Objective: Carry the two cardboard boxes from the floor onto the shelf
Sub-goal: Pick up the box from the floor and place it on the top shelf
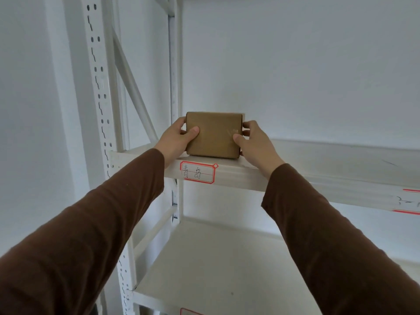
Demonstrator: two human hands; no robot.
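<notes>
We see, from a head-worn camera, two arms in brown sleeves reaching up and forward to a small brown rectangular cardboard box (213, 134) wrapped in clear tape. The box sits at the front left of a white metal shelf board (295, 160), just above a red-bordered handwritten label (197, 172) on the shelf's front edge. It lies straight ahead between the hands, its long axis running left to right, so each hand meets one short end and neither looks clearly nearer. Our left hand (177, 138) clasps the left end, thumb pressed on the near face. Our right hand (254, 142) clasps the right end the same way. The box's underside appears to rest on the board. The lower shelf board (216, 264) is bare, and no second box is in view
</notes>
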